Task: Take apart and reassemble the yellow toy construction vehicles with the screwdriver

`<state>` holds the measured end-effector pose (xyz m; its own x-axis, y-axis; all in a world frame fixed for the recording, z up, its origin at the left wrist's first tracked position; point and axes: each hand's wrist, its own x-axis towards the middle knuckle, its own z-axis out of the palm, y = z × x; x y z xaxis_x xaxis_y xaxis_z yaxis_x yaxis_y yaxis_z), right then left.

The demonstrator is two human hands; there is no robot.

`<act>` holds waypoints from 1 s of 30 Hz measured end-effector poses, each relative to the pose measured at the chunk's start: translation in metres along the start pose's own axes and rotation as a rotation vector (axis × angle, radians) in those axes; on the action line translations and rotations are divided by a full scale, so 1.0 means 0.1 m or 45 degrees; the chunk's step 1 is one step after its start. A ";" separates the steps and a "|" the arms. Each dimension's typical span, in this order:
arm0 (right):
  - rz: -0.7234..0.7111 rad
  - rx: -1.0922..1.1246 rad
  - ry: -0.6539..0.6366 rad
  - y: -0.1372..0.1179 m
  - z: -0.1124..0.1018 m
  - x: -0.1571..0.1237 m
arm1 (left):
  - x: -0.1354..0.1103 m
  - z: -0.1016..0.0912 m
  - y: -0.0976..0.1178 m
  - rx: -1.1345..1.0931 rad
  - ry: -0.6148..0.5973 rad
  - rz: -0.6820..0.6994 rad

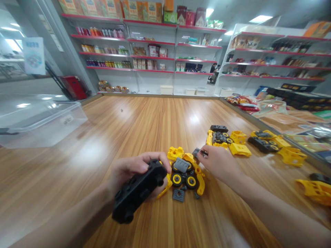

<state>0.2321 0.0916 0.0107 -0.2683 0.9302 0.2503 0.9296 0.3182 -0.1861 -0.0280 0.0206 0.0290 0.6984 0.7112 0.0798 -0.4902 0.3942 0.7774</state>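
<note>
My left hand (131, 169) is closed round a long black toy chassis (137, 191), held just above the wooden floor. My right hand (219, 162) pinches a small grey part (199, 153) at its fingertips. Between the hands lies a pile of toy truck pieces (184, 172): yellow body shells, black wheels with yellow hubs, and grey plates. A loose grey square piece (178, 195) lies in front of the pile.
More yellow and black toy parts (227, 139) lie further right, with other groups (274, 143) near a low ledge. A clear plastic bin (38, 120) stands at the left. Store shelves (155, 51) with goods line the back wall.
</note>
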 end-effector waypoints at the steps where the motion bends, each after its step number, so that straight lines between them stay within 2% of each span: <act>1: -0.009 0.006 -0.013 0.00 0.00 0.00 | 0.00 0.00 0.01 0.027 -0.032 -0.086; 4: -0.051 0.075 -0.030 -0.02 -0.01 -0.02 | 0.02 0.04 0.04 0.164 0.026 -0.262; 6: -0.114 0.175 -0.058 -0.03 -0.04 -0.04 | 0.04 0.08 0.06 0.220 0.098 -0.264; 9: -0.319 0.313 -0.233 -0.07 -0.11 -0.09 | 0.05 0.12 0.07 0.260 0.181 -0.245; 12: -0.491 0.291 -0.373 -0.08 -0.14 -0.14 | 0.06 0.14 0.05 0.301 0.233 -0.217; 19: -0.540 0.204 -0.474 -0.06 -0.14 -0.17 | 0.06 0.09 0.01 0.504 0.456 -0.073; 23: -0.578 0.235 -0.523 -0.08 -0.17 -0.17 | 0.06 0.06 0.00 0.507 0.538 0.016; 27: -0.619 0.271 -0.532 -0.10 -0.16 -0.17 | 0.06 0.04 -0.02 0.497 0.529 0.025; 30: -0.646 0.280 -0.510 -0.11 -0.14 -0.17 | 0.07 0.02 -0.07 0.553 0.463 -0.007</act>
<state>0.2298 0.0698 0.0222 -0.7695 0.6386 -0.0056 0.6024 0.7230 -0.3382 -0.0193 0.0216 0.0255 0.4378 0.8950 -0.0856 -0.1738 0.1776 0.9686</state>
